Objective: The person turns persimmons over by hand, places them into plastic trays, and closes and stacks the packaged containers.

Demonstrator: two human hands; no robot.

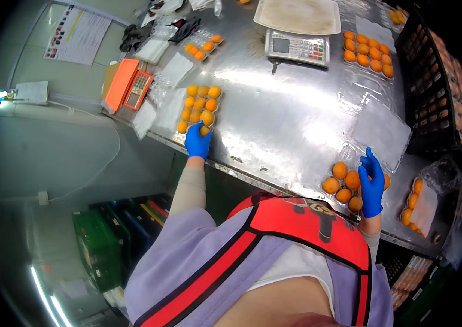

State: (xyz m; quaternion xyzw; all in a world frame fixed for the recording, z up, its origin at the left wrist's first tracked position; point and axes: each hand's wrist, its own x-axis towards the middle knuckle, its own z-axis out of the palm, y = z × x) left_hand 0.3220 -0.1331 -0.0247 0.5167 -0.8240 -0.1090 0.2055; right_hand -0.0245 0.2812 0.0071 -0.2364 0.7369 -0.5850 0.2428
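view: head
left hand: the blue-gloved left hand (198,141) is at the near end of the left tray (219,100), its fingers bent over the end orange (204,131); whether they grip it, i cannot tell
left oranges: the left oranges (199,103) sit in rows in that clear tray, stretching away from the fingers
right hand: the blue-gloved right hand (371,184) is over the right tray (347,152), thumb and fingers apart and pointing away from the body, nothing seen between them
right oranges: the right oranges (352,180) lie mostly to the left of the fingers, with one partly hidden on the other side
worktop: both trays lie near the front edge of the metal worktop (263,122)
scale: the scale (297,48) is farther back, between a small pack (202,47) and a filled pack (369,53)
crate: the black crate (432,82) of fruit stands at the right
side pack: the side pack (415,207) is right of the right hand, partly under a pale sheet (426,208)
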